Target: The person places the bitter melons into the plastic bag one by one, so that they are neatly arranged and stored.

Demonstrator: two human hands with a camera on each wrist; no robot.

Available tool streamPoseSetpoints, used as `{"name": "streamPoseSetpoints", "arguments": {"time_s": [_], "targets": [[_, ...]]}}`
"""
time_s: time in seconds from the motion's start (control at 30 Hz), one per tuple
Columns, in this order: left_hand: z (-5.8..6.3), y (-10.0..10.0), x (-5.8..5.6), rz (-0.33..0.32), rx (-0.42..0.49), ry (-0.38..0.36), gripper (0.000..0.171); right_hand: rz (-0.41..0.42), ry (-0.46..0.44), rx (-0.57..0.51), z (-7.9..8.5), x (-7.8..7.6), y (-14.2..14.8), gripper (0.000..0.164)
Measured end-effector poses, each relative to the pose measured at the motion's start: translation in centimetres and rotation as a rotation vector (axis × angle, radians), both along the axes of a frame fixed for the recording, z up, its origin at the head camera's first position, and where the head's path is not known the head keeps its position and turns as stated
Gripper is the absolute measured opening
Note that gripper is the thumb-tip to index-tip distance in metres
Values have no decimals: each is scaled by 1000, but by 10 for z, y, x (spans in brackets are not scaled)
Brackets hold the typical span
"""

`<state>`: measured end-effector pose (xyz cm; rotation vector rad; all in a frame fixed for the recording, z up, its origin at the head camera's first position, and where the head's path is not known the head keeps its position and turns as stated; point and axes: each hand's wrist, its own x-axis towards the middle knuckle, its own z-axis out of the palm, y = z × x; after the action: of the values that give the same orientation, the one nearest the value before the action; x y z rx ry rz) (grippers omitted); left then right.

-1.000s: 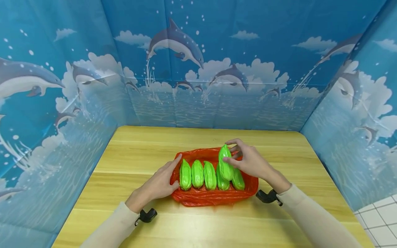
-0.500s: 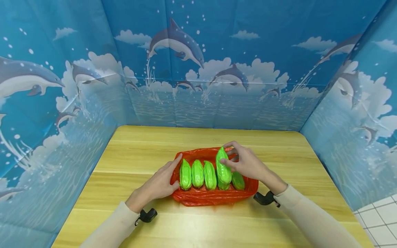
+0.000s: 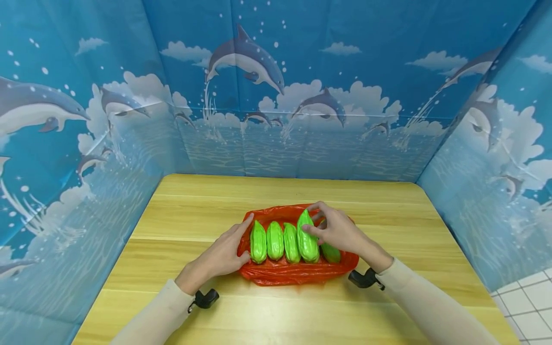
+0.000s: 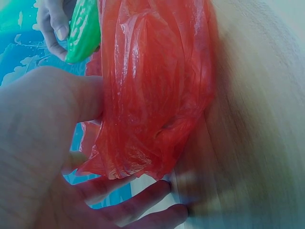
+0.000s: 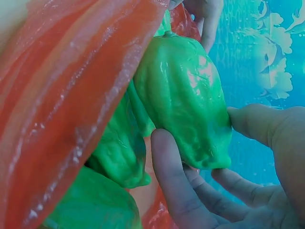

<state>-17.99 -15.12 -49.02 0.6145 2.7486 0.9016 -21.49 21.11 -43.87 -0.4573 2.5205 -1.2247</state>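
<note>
My right hand [image 3: 338, 230] pinches a bright green, ridged bitter melon [image 3: 308, 242] between thumb and fingers near its pointed tip. That melon overlaps the spot in the row where another one lay. It is low inside the red plastic bag [image 3: 293, 277], its stem end towards me. To its left lie more bitter melons [image 3: 275, 242] side by side. My left hand [image 3: 217, 251] rests at the bag's left end, thumb and index finger spread along the rim. The left wrist view has its other fingers [image 4: 157, 217] reaching past the bag [image 4: 152, 86].
One more bitter melon [image 3: 331, 253] lies at the bag's right end, partly under my right hand. The bag stands on a light wooden table [image 3: 276, 316]. Dolphin-printed blue curtains [image 3: 276, 143] enclose the back and sides of the table.
My right hand has moved left and down with its bitter melon, from over the right part of the bag into the row. The left hand stays at the bag's left end.
</note>
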Motion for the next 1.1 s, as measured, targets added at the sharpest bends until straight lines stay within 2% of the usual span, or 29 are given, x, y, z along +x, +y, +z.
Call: {"name": "streamPoseSetpoints", "arguments": {"time_s": [0.33,0.9,1.0,1.1], "targets": [[-1,1,-2,-1,-3,12,105,-4,0,13,-6,-5,-1,63],[-3,1,-3,6,-3,-4,105,-37,-9,30,-7,-3,3,60],[-2,1,-3,12,-1,-1,104,-40,18,34,-5,-1,5,58],[-1,0,-3,22,-4,2,104,-45,92,38,-2,2,10,55]]}}
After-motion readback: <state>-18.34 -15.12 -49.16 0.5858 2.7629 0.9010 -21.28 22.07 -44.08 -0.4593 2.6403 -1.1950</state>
